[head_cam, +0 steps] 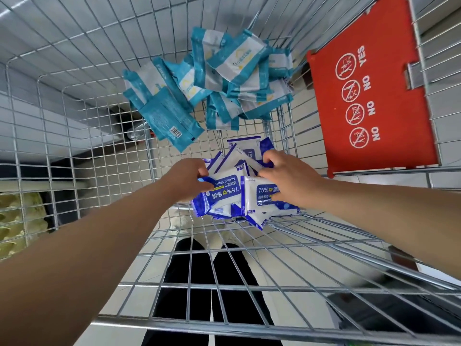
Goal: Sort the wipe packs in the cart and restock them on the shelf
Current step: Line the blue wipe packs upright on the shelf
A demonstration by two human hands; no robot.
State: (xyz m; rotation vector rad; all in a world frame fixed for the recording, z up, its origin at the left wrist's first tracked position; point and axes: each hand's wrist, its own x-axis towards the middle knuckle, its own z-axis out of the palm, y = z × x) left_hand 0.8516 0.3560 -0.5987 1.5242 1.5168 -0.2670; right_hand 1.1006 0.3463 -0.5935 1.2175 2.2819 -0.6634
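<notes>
Both my hands are down inside a wire cart (pixel 74 156). Near me lies a heap of dark blue and white alcohol wipe packs (pixel 225 196). My left hand (pixel 189 178) grips the left side of that heap, fingers curled over a pack's edge. On the heap's right side my right hand (pixel 289 181) curls its fingers and thumb round several packs. Farther off, against the cart's far wall, a separate pile of teal and white wipe packs (pixel 212 83) lies untouched.
The red plastic child-seat flap (pixel 369 96) with NO/YES pictograms stands at the cart's right end. Wire walls close in all sides. Through the mesh floor I see dark trouser legs (pixel 209 275) and pale tiles. Something yellow-green (pixel 17 221) sits outside, low left.
</notes>
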